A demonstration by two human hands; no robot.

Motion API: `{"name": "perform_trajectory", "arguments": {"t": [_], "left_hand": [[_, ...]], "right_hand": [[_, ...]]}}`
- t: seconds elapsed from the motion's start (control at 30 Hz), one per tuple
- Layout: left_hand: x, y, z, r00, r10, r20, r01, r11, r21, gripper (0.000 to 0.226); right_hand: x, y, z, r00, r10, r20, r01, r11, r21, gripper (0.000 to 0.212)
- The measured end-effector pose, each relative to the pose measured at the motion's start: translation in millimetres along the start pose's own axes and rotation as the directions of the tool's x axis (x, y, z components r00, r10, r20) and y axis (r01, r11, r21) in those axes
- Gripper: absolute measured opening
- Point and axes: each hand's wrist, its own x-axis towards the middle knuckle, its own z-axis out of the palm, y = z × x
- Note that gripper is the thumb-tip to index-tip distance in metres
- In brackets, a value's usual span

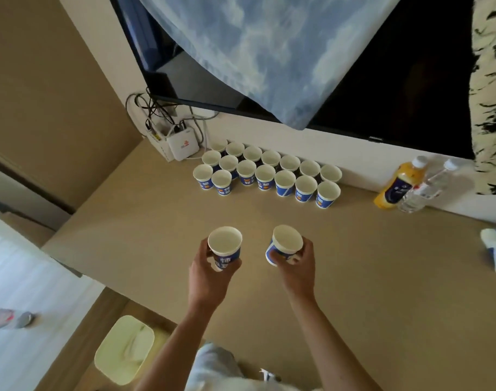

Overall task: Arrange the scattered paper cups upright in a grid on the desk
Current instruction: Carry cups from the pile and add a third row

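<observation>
The tabletop (354, 292) carries the grid of cups (265, 176) against the far wall, several upright rows with the near side free. The next cups probably belong in front of that near row, so each is best lowered flat, mouth up, in line with a column and just beside its neighbour (a tilted landing could nudge those already standing). Both forearms reach forward over the near tabletop, well short of the grid. The left hand (210, 266) curls round the left cup (224, 244), held upright; the right hand (297, 263) grips the right cup (286, 244), somewhat tilted. Fallen cups (495, 249) lie at the right edge.
</observation>
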Motion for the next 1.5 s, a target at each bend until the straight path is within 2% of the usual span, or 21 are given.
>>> {"name": "perform_trajectory", "arguments": {"t": [0.47,0.73,0.87,1.07,1.3,1.5], "left_hand": [[122,-38,-28,0.982,-0.035,0.186,0.039,0.999,-0.018,0.062],[163,-61,-48,0.971,-0.044,0.236,0.056,0.998,-0.041,0.066],[171,-70,-56,0.963,-0.060,0.261,0.069,0.997,-0.027,0.067],[187,-77,-57,0.960,-0.052,0.276,0.062,0.998,-0.028,0.066],[204,-77,-55,0.959,-0.032,0.281,0.046,0.998,-0.044,0.067],[203,-74,-49,0.959,-0.040,0.281,0.054,0.998,-0.042,0.067]], "right_hand": [[67,11,130,0.996,0.052,-0.077,-0.066,0.979,-0.194,0.061],[135,25,197,0.995,-0.028,-0.097,-0.006,0.943,-0.334,0.060],[159,36,209,0.986,-0.093,-0.138,0.034,0.922,-0.385,0.062],[181,46,219,0.978,-0.130,-0.165,0.048,0.902,-0.430,0.079],[191,50,219,0.980,-0.108,-0.167,0.037,0.924,-0.381,0.070],[195,55,220,0.979,-0.155,-0.131,0.094,0.918,-0.385,0.067]]}}
